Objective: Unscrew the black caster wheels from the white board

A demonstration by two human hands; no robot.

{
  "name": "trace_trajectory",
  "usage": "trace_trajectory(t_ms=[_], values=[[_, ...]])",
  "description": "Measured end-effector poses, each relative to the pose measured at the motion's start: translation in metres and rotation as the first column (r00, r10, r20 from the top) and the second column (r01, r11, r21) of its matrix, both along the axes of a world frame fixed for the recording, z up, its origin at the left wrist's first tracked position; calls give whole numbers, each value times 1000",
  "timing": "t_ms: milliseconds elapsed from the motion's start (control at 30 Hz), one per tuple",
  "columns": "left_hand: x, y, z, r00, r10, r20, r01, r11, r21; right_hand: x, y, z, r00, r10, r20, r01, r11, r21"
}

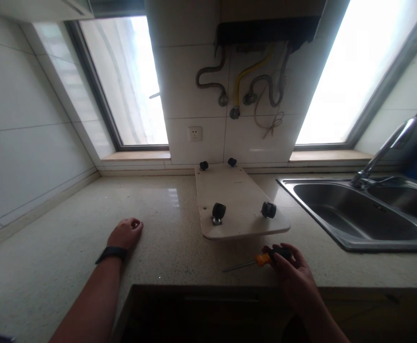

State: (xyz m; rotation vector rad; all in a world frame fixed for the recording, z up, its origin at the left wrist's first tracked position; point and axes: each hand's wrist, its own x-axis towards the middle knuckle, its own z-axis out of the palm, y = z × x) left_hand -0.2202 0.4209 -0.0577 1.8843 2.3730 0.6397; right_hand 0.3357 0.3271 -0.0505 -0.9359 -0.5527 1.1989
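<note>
My right hand [296, 271], at the counter's front edge, is closed round the black and orange handle of a screwdriver [263, 259]. Its long shaft points left, below the near end of a pale board [235, 190]. On the board's upper face stand black caster wheels: one near left [218, 211], one near right [269, 209], and two smaller-looking ones at the far end. To the left of the board, my left hand [126, 233] rests on the counter with its fingers curled in a pinch. Whatever those fingertips hold, if anything, is too small to make out.
A steel double sink [358, 209] with a faucet [383, 152] is set into the speckled counter [158, 205] on the right. Pipes and a yellow hose [246, 74] hang on the tiled wall behind the board, beside a wall socket [194, 134].
</note>
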Motion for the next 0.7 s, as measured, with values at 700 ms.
trace_trajectory(t_ms=[700], values=[[-2,-1,-1,990,-29,-137,36,998,55,-2,-1,3,1000,6,18,-6,1000,2]])
